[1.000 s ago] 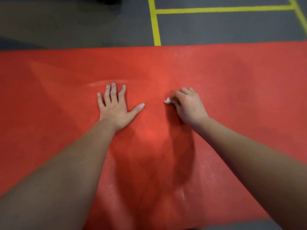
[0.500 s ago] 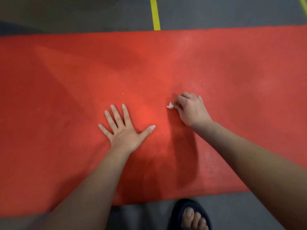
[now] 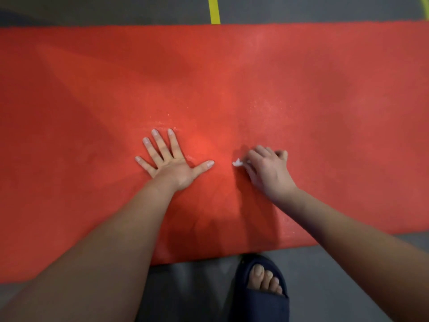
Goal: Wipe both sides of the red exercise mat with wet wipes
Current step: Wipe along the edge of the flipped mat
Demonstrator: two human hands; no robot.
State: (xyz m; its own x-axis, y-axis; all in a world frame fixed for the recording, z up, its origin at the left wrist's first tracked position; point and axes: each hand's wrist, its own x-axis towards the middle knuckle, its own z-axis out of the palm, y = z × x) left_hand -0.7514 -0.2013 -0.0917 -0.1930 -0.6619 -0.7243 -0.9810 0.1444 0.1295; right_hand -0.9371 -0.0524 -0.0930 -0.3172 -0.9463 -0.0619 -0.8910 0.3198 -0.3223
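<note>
Lays the left hand (image 3: 173, 163) flat, palm down, at frame centre — fingers straight and spread, thumb splayed right. Curls the right hand (image 3: 267, 170), knuckles up, just right of centre, pinching a white wipe (image 3: 237, 163) at the fingertips. Holds both bare forearms angled in from the lower corners.

floor (image 3: 92, 10): grey | on it: red mat (image 3: 301, 77), yellow line (image 3: 214, 10), dark slipper (image 3: 260, 305)

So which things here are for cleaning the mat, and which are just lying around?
For the job: the red mat; the wet wipe, gripped in the right hand; the left hand, pressed flat on the mat.

Just there: the dark blue slipper on a foot; the yellow line; the grey floor.
</note>
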